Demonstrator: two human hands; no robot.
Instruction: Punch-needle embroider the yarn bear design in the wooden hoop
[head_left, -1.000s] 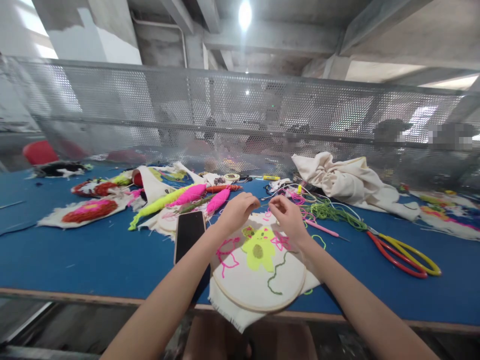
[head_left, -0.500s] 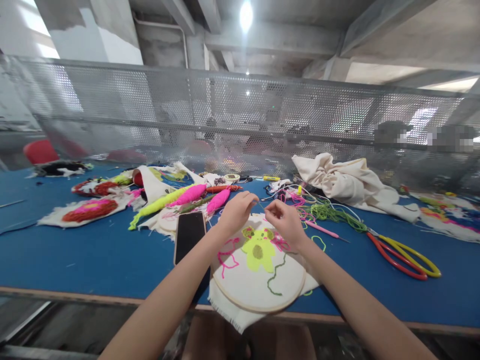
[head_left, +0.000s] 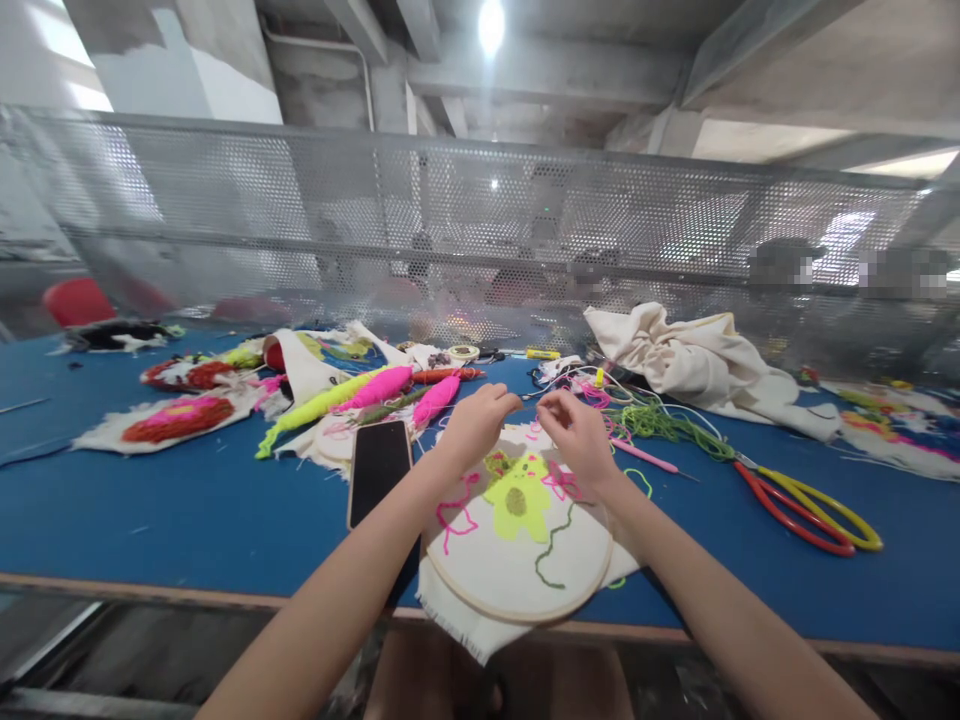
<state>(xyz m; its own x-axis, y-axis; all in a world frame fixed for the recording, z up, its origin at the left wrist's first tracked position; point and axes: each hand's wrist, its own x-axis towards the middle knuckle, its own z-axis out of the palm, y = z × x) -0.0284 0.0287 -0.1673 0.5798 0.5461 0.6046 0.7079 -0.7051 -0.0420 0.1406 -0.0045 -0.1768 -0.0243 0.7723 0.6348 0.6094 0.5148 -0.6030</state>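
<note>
Pinching a thin thread between them, my left hand [head_left: 474,425] and right hand [head_left: 576,437] hover fingertip to fingertip above the far rim of the embroidery hoop [head_left: 517,535]. It lies at the table's [head_left: 187,510] near edge, its cloth overhanging, beside a phone [head_left: 377,468].

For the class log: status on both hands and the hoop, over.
Left hand and right hand pinched close together above the embroidery hoop; what they hold too fine to tell. Hoop flat at table edge. Phone beside it, scissors right.
</note>
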